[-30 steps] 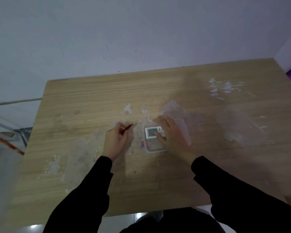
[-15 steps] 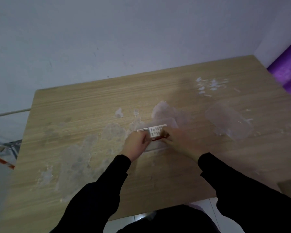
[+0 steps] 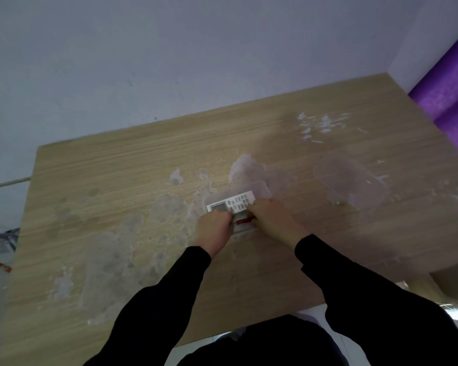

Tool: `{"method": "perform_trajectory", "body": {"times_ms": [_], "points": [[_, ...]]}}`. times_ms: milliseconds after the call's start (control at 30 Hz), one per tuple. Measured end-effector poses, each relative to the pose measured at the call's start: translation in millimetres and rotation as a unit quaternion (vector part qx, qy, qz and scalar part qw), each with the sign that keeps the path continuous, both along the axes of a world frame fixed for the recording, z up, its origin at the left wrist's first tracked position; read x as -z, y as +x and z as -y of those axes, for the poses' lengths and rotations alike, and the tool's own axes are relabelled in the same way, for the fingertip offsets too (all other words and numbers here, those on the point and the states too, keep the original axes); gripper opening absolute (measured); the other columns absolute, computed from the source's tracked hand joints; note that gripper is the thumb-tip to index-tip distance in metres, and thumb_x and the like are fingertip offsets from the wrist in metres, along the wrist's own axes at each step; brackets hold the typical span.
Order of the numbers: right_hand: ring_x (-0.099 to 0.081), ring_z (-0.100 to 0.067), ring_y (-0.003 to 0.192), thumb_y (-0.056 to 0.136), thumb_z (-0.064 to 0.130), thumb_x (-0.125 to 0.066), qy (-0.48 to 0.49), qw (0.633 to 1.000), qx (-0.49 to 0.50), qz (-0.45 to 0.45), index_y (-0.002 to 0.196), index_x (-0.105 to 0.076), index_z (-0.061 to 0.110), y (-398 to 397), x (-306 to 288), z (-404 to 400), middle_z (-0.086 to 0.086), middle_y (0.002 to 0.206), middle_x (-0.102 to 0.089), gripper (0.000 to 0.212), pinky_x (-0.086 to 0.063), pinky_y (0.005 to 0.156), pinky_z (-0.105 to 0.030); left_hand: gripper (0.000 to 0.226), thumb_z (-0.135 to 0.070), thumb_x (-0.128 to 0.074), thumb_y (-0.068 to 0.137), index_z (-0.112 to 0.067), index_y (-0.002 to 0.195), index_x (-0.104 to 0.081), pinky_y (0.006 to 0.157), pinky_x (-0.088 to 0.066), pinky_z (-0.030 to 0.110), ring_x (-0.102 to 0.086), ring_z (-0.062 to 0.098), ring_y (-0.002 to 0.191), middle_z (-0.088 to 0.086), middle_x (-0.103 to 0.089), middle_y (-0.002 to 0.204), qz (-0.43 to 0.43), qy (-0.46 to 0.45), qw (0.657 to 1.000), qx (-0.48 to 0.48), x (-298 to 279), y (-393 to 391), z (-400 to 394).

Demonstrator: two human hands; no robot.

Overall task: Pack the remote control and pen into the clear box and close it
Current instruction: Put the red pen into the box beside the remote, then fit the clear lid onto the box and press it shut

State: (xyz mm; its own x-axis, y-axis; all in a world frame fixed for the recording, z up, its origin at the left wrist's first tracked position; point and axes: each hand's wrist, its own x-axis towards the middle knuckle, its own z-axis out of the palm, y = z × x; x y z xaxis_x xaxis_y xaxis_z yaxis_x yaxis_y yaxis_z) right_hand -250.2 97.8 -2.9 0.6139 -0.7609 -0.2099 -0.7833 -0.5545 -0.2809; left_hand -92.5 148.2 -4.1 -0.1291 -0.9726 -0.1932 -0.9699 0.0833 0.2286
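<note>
The white remote control [image 3: 232, 203] lies slanted across the top of the small clear box [image 3: 261, 188] in the middle of the wooden table [image 3: 132, 165]. Just below it, the red pen [image 3: 245, 221] lies inside the box, between my hands. My left hand [image 3: 214, 229] is curled around the pen's left end, and its knuckles cover the remote's screen corner. Fingers of my right hand [image 3: 275, 220] grip the remote's near edge and hide the pen's right end. The box's near side is hidden by both hands.
The clear lid [image 3: 349, 180] lies flat on the table to the right of the box. White residue patches [image 3: 320, 125] mark the tabletop. A purple roll [image 3: 450, 83] leans at the far right. A grey wall [image 3: 196, 48] is behind the table.
My left hand carried the pen rightward from beside the box into it. The remote was turned from lying in the box to slanting across its top. The camera view shifted right.
</note>
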Motion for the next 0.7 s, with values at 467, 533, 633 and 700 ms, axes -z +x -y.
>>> {"method": "perform_trajectory", "body": {"times_ms": [467,533,633,700], "points": [[-0.042,-0.041,0.119,0.079,0.014,-0.061,-0.027,0.915,0.395,0.078,0.12,-0.049,0.006,-121.9,19.4,37.7,-0.022,0.13,-0.048,0.043,-0.039,0.096,-0.05,0.056,-0.045,-0.048,0.092,-0.016,0.138,-0.035,0.114,-0.019,0.058,-0.024,0.037,0.141,0.017,-0.033,0.151,-0.019,-0.08,0.994,-0.078,18.5,-2.3,-7.9],[-0.045,-0.042,0.115,0.082,0.016,-0.06,-0.023,0.917,0.395,0.043,0.117,-0.05,0.004,-133.5,24.7,34.9,-0.024,0.125,-0.05,0.038,-0.04,0.092,-0.05,0.059,-0.046,-0.044,0.093,-0.015,0.141,-0.029,0.116,-0.014,0.058,-0.016,0.035,0.145,0.016,-0.025,0.155,-0.004,-0.065,0.994,-0.089,25.2,-2.8,-10.8],[-0.049,-0.043,0.102,0.083,0.015,-0.06,-0.061,0.925,0.374,0.023,0.099,-0.057,0.003,-137.8,32.8,26.9,-0.026,0.112,-0.055,0.02,-0.043,0.082,-0.049,0.055,-0.044,-0.041,0.095,-0.015,0.141,-0.031,0.118,-0.011,0.054,-0.006,0.031,0.148,0.013,-0.015,0.159,-0.029,-0.068,0.993,-0.088,32.2,-0.7,-15.7],[-0.05,-0.043,0.098,0.082,0.012,-0.061,-0.07,0.922,0.38,0.032,0.09,-0.059,0.003,-137.7,37.0,21.4,-0.026,0.108,-0.055,0.013,-0.043,0.08,-0.049,0.054,-0.04,-0.043,0.095,-0.013,0.141,-0.033,0.118,-0.014,0.05,-0.004,0.03,0.148,0.013,-0.013,0.16,-0.059,-0.079,0.991,-0.091,34.0,0.7,-17.7]]}}
